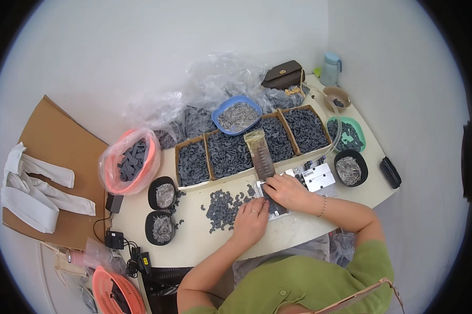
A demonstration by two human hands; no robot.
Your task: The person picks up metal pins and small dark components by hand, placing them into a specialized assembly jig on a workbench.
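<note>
My left hand (pixel 250 222) rests at the right side of a loose pile of small dark grey parts (pixel 223 209). Its fingers are bent together at the near left edge of a silver metal fixture (pixel 319 178). Over the same fixture lies my right hand (pixel 288 192), fingers curled down close to the left one. Whatever either hand pinches is too small or covered. Just beyond the fingertips, a clear ribbed plastic tray (pixel 262 157) with a yellowish end leans from the boxes toward the fixture.
A divided cardboard box (pixel 211 157) full of grey parts spans the table. A blue basin (pixel 238 99) of metal pins sits on its back. Black bowls (pixel 160 228) (pixel 351 170) hold more pins. Pink basket (pixel 155 167) at left, green tray (pixel 359 131) and black case (pixel 390 172) at right.
</note>
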